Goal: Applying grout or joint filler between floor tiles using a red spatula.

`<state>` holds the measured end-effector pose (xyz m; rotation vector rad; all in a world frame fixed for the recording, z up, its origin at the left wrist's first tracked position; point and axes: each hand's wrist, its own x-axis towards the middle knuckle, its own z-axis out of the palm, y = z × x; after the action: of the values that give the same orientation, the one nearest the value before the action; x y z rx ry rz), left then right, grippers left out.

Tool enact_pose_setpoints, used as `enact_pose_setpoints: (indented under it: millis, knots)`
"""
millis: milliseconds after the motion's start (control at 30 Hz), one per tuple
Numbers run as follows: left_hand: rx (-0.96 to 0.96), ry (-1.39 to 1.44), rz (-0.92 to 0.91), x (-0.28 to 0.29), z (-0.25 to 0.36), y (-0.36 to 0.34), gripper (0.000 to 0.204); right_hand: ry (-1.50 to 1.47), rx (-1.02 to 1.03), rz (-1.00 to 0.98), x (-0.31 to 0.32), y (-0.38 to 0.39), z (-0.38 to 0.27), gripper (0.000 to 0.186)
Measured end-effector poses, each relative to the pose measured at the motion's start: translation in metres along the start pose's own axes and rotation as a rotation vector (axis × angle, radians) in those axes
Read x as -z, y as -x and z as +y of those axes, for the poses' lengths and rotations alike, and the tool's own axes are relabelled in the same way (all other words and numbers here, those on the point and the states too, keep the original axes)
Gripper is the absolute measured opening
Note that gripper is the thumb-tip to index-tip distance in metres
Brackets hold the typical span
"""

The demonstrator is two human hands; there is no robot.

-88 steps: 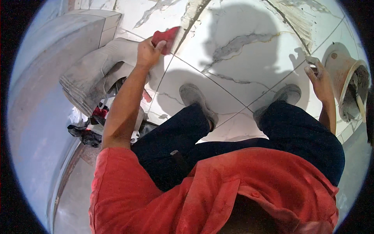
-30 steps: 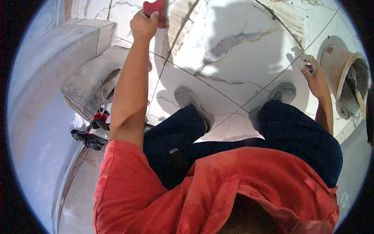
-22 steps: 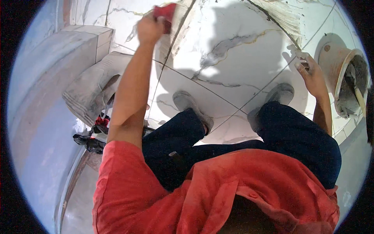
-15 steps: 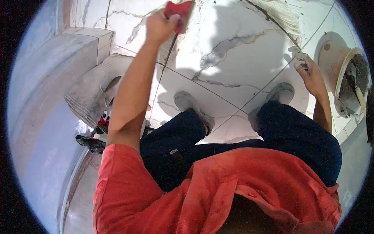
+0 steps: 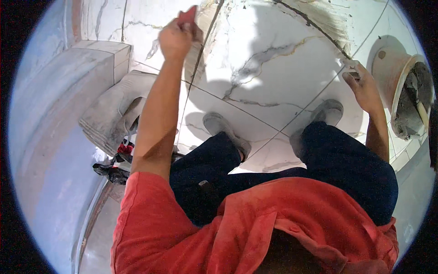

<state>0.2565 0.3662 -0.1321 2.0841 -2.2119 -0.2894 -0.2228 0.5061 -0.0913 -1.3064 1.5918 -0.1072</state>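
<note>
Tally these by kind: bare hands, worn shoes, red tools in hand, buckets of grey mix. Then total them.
Hands: 2, left hand and right hand
Shoes: 2, left shoe and right shoe
Held red tool: 1
Bucket of grey mix: 1
Total: 6

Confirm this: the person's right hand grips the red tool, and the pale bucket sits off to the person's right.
Wrong hand: in the head view, the red tool is gripped by the left hand, not the right hand. The pale bucket does sit off to the person's right.

Floored in white, grey-veined tile [image 5: 264, 68]; bounded at left by a pale bluish wall [image 5: 43, 146]; brightly lit, shadowed in patches.
</note>
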Motion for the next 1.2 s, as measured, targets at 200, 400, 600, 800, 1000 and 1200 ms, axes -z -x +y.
enact_pose_setpoints:
  millis: [200, 400, 600, 800, 1000, 1200]
  knots:
    - [-0.064, 0.042, 0.049, 0.016, 0.018, -0.026, 0.029, 0.072, 0.029, 0.043, 0.000, 0.004, 0.010, 0.039]
    - [-0.199, 0.095, -0.110, -0.019, 0.034, -0.049, 0.032, -0.001, 0.008, 0.051, -0.001, 0.002, 0.004, 0.038]
    - [-0.053, -0.248, -0.018, -0.008, -0.022, -0.089, 0.033, -0.035, -0.024, 0.042, 0.004, 0.007, 0.014, 0.040]
    - [-0.235, -0.013, -0.141, -0.027, 0.056, -0.066, 0.034, -0.005, 0.013, 0.023, 0.002, 0.001, 0.010, 0.041]
    - [0.004, -0.146, -0.024, -0.008, 0.021, -0.094, 0.035, -0.013, -0.002, 0.037, 0.004, 0.004, 0.015, 0.038]
    - [-0.286, -0.077, -0.040, -0.042, 0.054, -0.091, 0.037, -0.013, 0.000, 0.038, 0.002, 0.001, 0.010, 0.034]
